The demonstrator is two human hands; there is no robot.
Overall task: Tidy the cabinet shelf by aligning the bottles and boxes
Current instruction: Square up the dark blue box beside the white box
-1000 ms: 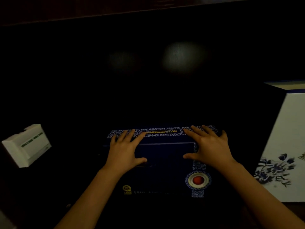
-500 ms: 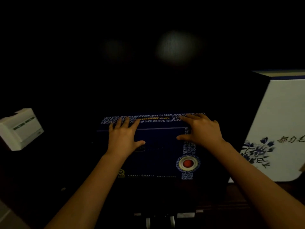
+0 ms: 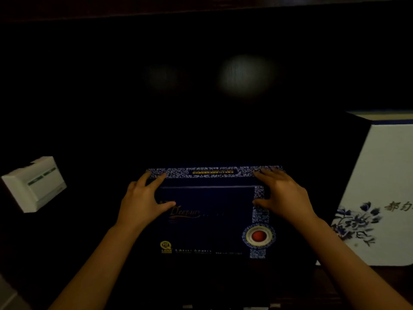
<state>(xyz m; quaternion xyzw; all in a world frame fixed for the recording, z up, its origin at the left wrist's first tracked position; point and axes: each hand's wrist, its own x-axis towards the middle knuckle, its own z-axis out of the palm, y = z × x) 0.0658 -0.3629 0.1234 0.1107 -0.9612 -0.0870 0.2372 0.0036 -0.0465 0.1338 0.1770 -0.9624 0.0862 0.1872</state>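
Observation:
A dark blue box [image 3: 210,220] with a patterned top edge and a red round emblem stands in the middle of the dim cabinet shelf. My left hand [image 3: 143,202] lies on its upper left part, fingers stretched to the top edge and thumb on the front. My right hand [image 3: 283,195] lies the same way on the upper right corner. Both hands press flat against the box. A small white box [image 3: 33,184] sits tilted at the left. A tall white box [image 3: 380,193] with blue flowers stands at the right.
The back of the cabinet is dark, with two faint light reflections [image 3: 243,74]. A wooden shelf edge [image 3: 324,285] runs along the bottom in front of the boxes. Dark gaps lie between the blue box and its neighbours on either side.
Both hands have slid outward along the blue box's top, the left toward its left corner and the right toward its right corner. The view has shifted slightly.

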